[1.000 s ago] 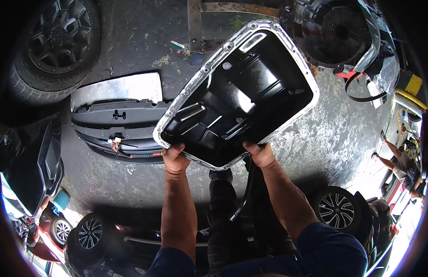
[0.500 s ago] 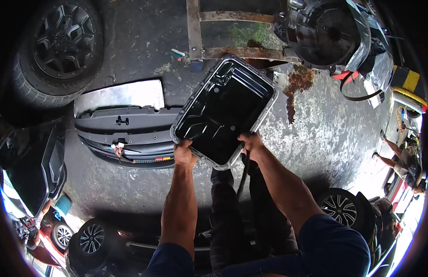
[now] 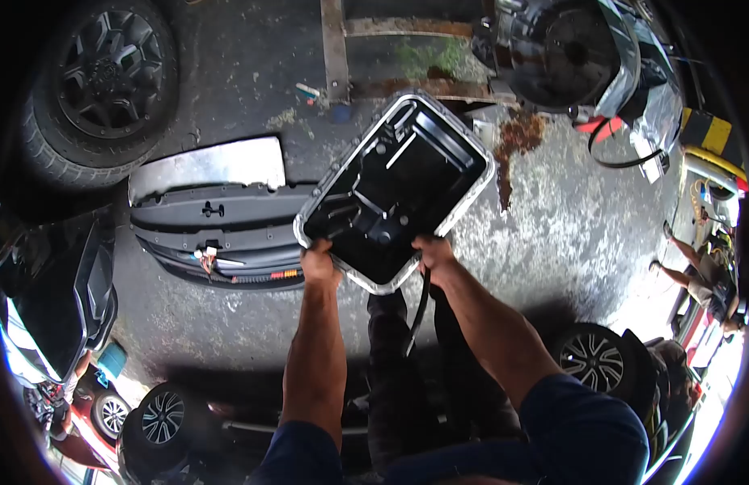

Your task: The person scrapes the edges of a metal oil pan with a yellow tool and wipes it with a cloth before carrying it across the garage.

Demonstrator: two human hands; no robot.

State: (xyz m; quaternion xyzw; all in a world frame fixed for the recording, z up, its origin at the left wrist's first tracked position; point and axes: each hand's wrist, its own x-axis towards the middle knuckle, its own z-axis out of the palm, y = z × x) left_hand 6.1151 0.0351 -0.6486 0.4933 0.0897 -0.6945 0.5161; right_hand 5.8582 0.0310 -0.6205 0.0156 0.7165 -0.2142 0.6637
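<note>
A black rectangular pan (image 3: 415,178) with a silver flanged rim is held up above the floor, tilted, its hollow inside facing the camera. My left hand (image 3: 319,263) grips the rim at the lower left corner. Near the lower right edge, my right hand (image 3: 436,257) is closed on the same pan. A dark strap or hose (image 3: 421,311) hangs down just below my right hand; whether the fingers also hold it I cannot tell.
Left of the pan lie a black bumper-like part (image 3: 229,234) and a silver panel (image 3: 213,168). A big wheel (image 3: 116,73) is at upper left. A rusty metal frame (image 3: 336,56) and a round housing (image 3: 573,52) are ahead. A person (image 3: 702,271) is at far right.
The pan has tipped so that more of its inner depth and side walls show, and its upper end has shifted slightly right. Both hands keep their grip.
</note>
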